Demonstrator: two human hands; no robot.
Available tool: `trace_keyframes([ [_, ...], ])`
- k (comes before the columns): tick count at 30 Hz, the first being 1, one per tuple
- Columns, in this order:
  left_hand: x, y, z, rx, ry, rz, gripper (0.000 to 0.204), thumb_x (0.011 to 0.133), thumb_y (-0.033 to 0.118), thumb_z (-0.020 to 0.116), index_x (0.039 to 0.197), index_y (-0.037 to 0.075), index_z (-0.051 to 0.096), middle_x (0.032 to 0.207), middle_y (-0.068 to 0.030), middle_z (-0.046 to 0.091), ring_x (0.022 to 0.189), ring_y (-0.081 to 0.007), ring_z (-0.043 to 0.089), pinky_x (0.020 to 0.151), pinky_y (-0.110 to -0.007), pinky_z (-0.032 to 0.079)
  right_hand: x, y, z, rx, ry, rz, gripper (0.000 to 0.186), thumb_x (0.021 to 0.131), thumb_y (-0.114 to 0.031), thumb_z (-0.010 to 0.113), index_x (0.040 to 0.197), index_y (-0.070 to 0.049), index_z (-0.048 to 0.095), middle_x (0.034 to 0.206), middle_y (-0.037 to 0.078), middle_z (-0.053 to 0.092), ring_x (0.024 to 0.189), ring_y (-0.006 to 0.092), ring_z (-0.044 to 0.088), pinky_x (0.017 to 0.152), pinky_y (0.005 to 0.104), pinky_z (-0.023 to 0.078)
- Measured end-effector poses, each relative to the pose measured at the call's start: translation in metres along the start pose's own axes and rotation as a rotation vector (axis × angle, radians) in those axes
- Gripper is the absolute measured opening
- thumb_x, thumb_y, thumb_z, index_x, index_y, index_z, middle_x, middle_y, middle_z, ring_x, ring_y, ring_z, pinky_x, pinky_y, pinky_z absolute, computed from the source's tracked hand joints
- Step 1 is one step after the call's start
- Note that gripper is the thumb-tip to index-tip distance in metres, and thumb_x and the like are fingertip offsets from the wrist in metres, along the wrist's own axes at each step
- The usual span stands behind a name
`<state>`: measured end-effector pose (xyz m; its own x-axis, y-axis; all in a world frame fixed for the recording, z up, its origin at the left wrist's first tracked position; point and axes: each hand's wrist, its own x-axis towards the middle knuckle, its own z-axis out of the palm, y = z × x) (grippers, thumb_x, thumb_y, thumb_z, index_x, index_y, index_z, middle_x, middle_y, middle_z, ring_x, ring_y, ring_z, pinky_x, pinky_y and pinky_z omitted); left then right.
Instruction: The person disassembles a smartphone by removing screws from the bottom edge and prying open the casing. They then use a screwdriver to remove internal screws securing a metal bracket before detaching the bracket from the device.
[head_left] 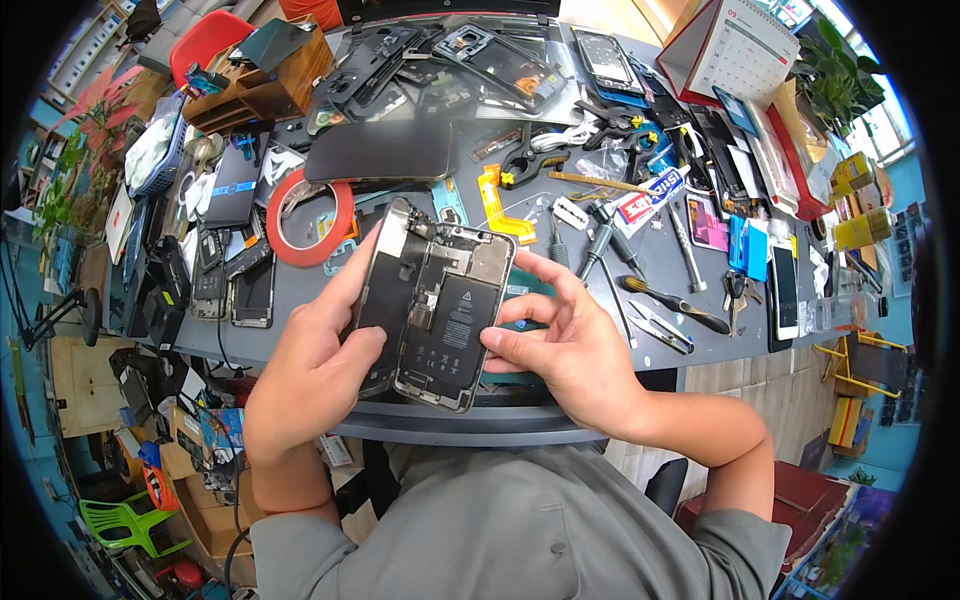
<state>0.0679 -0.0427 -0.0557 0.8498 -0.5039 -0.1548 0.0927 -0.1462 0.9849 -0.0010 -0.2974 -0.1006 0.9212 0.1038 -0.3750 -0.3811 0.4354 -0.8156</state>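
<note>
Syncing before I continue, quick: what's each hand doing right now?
Left hand: closed, holding the opened smartphone's display panel.
Right hand: closed, holding the smartphone's battery half.

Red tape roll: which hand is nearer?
Left: the left hand is just lower-right of the tape roll in the picture; the right hand is farther right, at the opened phone's right edge.

Left grip (315,368) and right grip (568,348), both closed, face each other, thumbs (364,346) uppermost.

Green chair (148,522), red chair (205,38), desk calendar (743,55) near leafy plant (836,75)
</note>
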Motion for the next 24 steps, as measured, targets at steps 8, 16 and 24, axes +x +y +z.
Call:
trace_keyframes([
  [8, -0.011, -0.01, 0.005, 0.089, 0.09, 0.084, 0.091, 0.09, -0.016, 0.049, 0.178, -0.008, 0.03, 0.166, -0.0233, 0.06, 0.152, -0.0231, 0.057, 0.129, -0.034, 0.038, -0.003, -0.01, -0.003, -0.065, -0.036, 0.053, 0.087, 0.107, 0.005, 0.074, 0.177, -0.001, 0.023, 0.129, 0.02, 0.077, 0.114, 0.0263, 0.08, 0.098, 0.0378, 0.071],
  [16, -0.019, -0.021, 0.018, 0.106, 0.217, 0.103, 0.097, 0.078, -0.01, 0.047, 0.174, -0.011, 0.037, 0.158, -0.0248, 0.065, 0.146, -0.0222, 0.062, 0.126, -0.034, 0.041, -0.033, -0.036, -0.041, -0.344, -0.034, -0.023, 0.036, 0.114, -0.013, 0.074, 0.143, 0.004, 0.064, 0.112, 0.017, 0.084, 0.095, 0.0187, 0.083, 0.082, 0.0312, 0.069],
  [24, -0.021, -0.044, 0.013, 0.131, 0.214, 0.336, 0.1, 0.076, 0.002, 0.055, 0.172, -0.019, 0.033, 0.17, -0.0324, 0.052, 0.159, -0.0317, 0.052, 0.134, -0.039, 0.033, -0.034, -0.053, -0.085, -0.832, 0.313, -0.562, 0.014, 0.114, -0.009, 0.071, 0.111, 0.003, 0.079, 0.08, 0.003, 0.077, 0.065, 0.0059, 0.065, 0.059, 0.0245, 0.05],
])
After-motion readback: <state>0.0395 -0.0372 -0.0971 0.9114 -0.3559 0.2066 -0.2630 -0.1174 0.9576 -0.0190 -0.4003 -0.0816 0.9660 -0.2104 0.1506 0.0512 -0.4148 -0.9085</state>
